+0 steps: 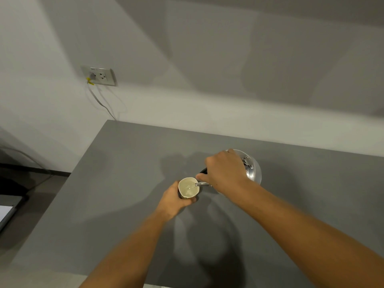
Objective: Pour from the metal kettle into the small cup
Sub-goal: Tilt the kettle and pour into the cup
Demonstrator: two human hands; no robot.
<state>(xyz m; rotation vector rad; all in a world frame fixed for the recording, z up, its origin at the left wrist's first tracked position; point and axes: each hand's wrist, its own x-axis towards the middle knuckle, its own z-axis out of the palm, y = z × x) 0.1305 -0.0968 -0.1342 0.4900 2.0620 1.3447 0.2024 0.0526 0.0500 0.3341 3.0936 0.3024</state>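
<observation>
Small cup on table, near centre, held in left hand. Metal kettle right of cup and slightly behind, tilted, spout over cup rim; right hand on top of kettle. Wall socket on wall behind table's left corner, cable hanging below it.

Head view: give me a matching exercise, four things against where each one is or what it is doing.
Things:
1. left hand
2. right hand
3. spout
4. socket

States:
A. on the wall, cable plugged in
B. grips the kettle
C. over the cup rim
D. wrapped around the cup

Pairs: 1-D, 2-B, 3-C, 4-A
</observation>
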